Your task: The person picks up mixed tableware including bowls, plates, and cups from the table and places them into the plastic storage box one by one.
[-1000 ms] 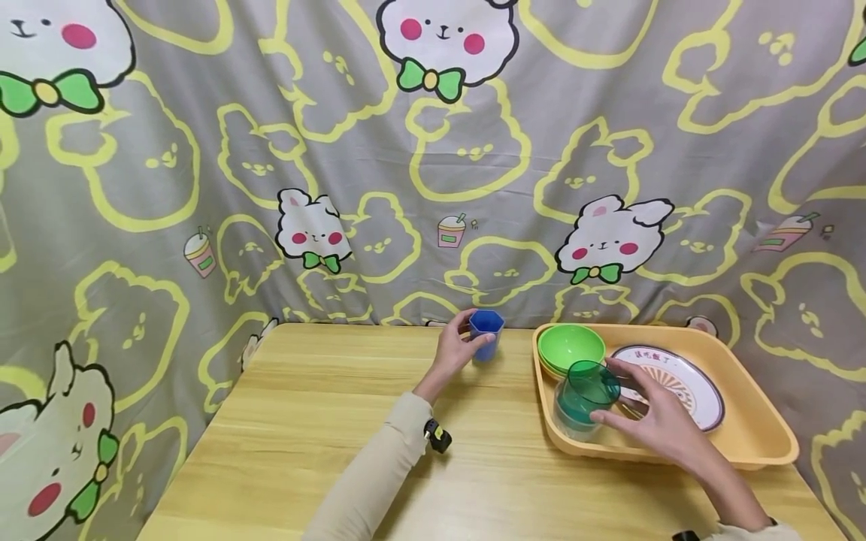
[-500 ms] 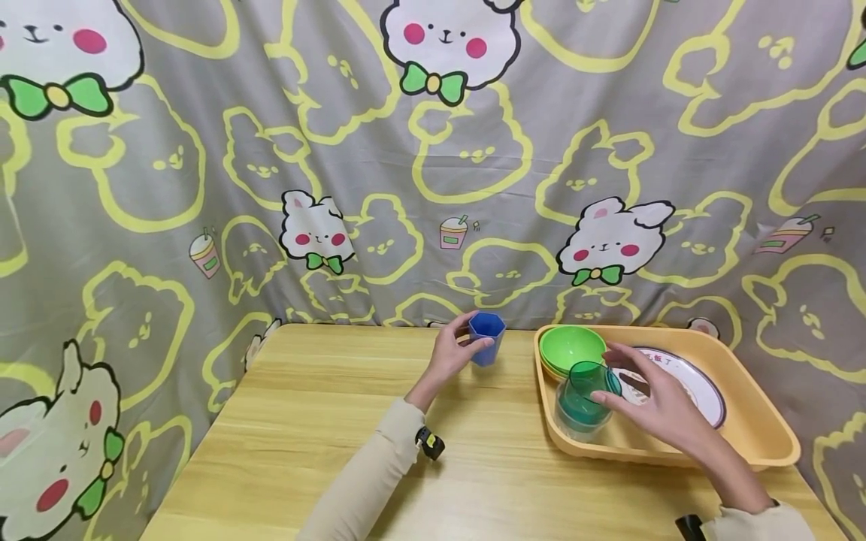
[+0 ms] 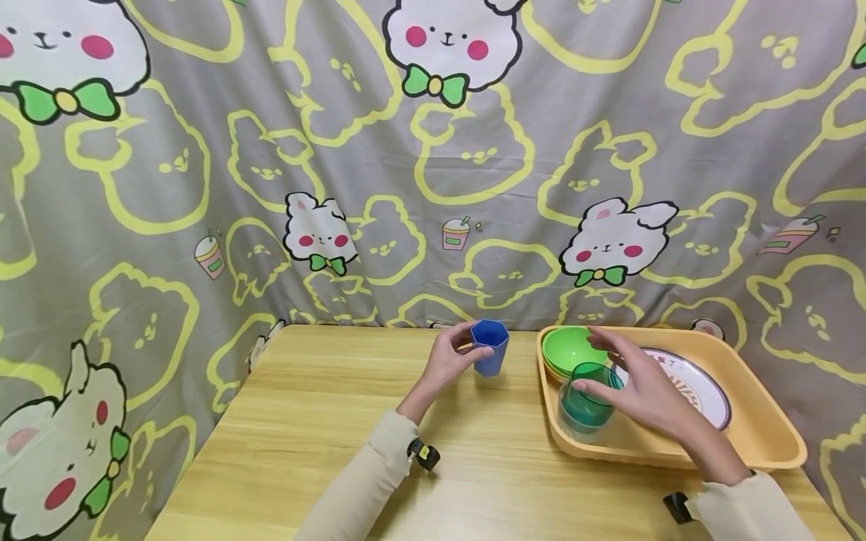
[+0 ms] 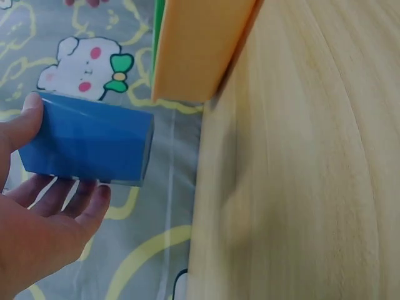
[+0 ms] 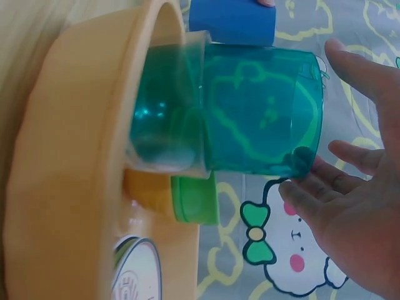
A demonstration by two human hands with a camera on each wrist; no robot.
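Observation:
My left hand (image 3: pixel 448 359) grips a blue hexagonal cup (image 3: pixel 492 359) between thumb and fingers, mouth up, over the table. The left wrist view shows the same blue cup (image 4: pixel 87 140) with its base off the wood and a shadow beside it. My right hand (image 3: pixel 652 394) hovers at the rim of a translucent teal cup, thumb and fingers spread apart. In the right wrist view, the fingertips of the right hand (image 5: pixel 362 206) are right by the rim of the teal cup (image 5: pixel 262 109). The teal cup stands inside a clear cup (image 5: pixel 205 94) in the tray's near-left corner.
A yellow-orange tray (image 3: pixel 771 432) stands at the table's right. Stacked bowls, a green bowl (image 3: pixel 568 349) on top, sit in its far-left corner, beside a white patterned plate (image 3: pixel 713 391). A cartoon-print curtain (image 3: pixel 379 150) hangs behind the wooden table (image 3: pixel 325 383).
The right hand's fingers have spread and lifted from around the teal cup, which stays put. The left hand has brought the blue cup slightly nearer to me.

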